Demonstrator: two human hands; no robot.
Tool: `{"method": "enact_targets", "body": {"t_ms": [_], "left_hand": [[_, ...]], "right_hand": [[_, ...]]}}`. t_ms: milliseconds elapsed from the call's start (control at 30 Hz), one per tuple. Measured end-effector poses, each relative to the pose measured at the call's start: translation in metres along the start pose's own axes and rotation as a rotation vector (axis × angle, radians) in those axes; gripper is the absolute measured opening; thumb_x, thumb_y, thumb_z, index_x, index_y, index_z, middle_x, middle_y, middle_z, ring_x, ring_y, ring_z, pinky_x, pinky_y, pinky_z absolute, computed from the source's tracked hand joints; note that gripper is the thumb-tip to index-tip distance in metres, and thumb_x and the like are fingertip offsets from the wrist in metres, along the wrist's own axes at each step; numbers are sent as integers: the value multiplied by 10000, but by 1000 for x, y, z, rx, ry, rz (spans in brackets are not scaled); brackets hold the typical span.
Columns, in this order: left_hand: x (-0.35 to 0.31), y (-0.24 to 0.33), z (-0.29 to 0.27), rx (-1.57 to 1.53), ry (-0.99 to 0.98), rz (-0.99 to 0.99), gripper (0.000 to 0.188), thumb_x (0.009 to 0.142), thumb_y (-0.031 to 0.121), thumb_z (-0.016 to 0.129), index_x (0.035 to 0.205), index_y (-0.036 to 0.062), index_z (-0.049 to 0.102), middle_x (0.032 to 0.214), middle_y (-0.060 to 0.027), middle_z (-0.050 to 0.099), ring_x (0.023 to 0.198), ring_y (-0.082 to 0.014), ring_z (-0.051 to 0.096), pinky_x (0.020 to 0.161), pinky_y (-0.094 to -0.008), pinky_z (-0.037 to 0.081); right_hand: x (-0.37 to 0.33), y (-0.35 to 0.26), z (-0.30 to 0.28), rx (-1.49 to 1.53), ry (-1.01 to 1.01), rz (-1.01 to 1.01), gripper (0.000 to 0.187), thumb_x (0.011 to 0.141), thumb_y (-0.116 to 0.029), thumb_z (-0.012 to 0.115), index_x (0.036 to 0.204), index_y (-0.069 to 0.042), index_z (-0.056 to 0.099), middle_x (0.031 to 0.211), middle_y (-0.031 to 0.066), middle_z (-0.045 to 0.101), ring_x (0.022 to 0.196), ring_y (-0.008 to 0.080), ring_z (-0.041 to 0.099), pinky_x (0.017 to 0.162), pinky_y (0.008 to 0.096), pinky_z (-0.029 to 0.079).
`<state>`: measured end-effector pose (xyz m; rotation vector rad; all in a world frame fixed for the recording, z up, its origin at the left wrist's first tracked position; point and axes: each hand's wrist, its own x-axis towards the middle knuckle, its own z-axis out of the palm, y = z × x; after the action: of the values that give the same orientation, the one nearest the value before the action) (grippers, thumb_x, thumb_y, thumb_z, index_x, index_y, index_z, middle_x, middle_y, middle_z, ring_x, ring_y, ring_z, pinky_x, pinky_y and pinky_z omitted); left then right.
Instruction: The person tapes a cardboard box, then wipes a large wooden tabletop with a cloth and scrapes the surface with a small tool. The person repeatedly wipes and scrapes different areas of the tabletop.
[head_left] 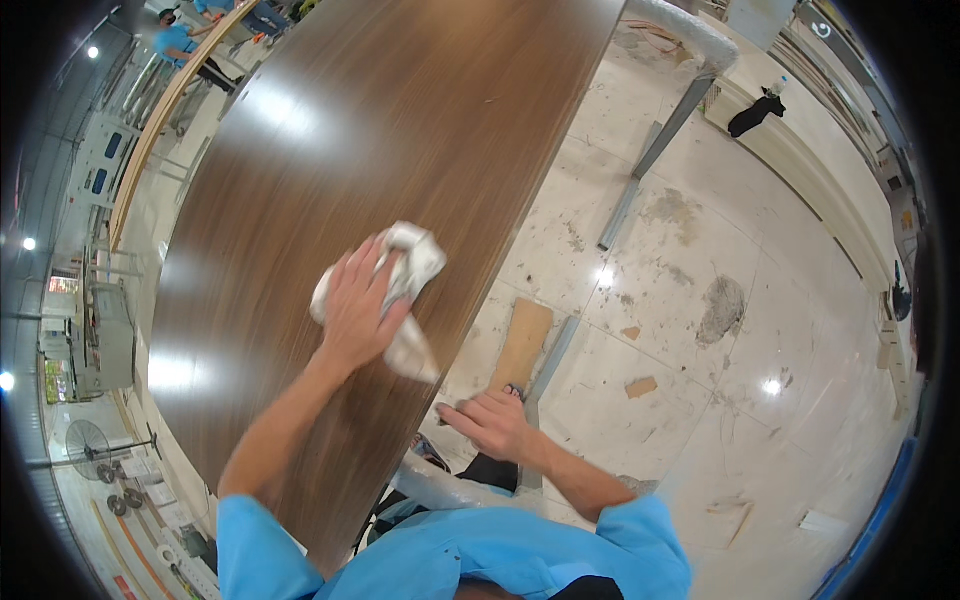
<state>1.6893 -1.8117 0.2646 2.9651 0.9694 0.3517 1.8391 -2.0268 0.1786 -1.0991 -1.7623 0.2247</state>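
Observation:
My left hand lies over a crumpled white cloth, pressing it against a long brown wood-grain panel. Parts of the cloth stick out past the fingers on both sides, and one corner trails toward the panel's right edge. Just off that edge, my right hand hovers over the floor with its fingers bent and drawn together. A small dark bit shows at its fingertips, too small to name.
Metal legs and a plastic-wrapped bar stand right of the panel. A brown board piece and cardboard scraps lie on the stained tile floor. A standing fan is at the left. Another person works at the far left.

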Motion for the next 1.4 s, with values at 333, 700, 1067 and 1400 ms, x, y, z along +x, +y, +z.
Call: {"method": "enact_targets", "body": {"t_ms": [333, 700, 1067, 1400], "left_hand": [[340, 82, 104, -58, 125, 400, 405, 845, 191, 629, 1226, 65, 686, 1456, -119, 525, 1378, -321, 450, 1123, -502, 357], [21, 31, 10, -185, -648, 1015, 459, 792, 393, 719, 1168, 137, 661, 1291, -106, 588, 1292, -344, 514, 1128, -594, 341], [-82, 21, -30, -395, -358, 609, 149, 909, 336, 662, 888, 189, 659, 1463, -47, 575, 1393, -213, 495, 1173, -447, 351], [-80, 22, -28, -519, -271, 585, 58, 928, 170, 621, 885, 157, 584, 1435, -71, 600, 1354, -223, 541, 1146, -432, 382]], "right_hand": [[-77, -3, -64, -66, 465, 1050, 100, 909, 1, 602, 982, 12, 669, 756, 115, 633, 656, 176, 612, 625, 288, 496], [-17, 113, -98, 191, 614, 1015, 208, 1002, -156, 566, 1043, 17, 674, 659, 49, 591, 603, 113, 534, 576, 289, 435], [235, 402, -185, -346, 790, 557, 306, 941, -110, 583, 1212, -164, 716, 908, 144, 739, 898, 307, 718, 792, 398, 534], [224, 397, -179, -531, 629, 360, 309, 958, -151, 531, 1209, -143, 712, 978, 175, 723, 851, 351, 703, 751, 403, 534]]}}
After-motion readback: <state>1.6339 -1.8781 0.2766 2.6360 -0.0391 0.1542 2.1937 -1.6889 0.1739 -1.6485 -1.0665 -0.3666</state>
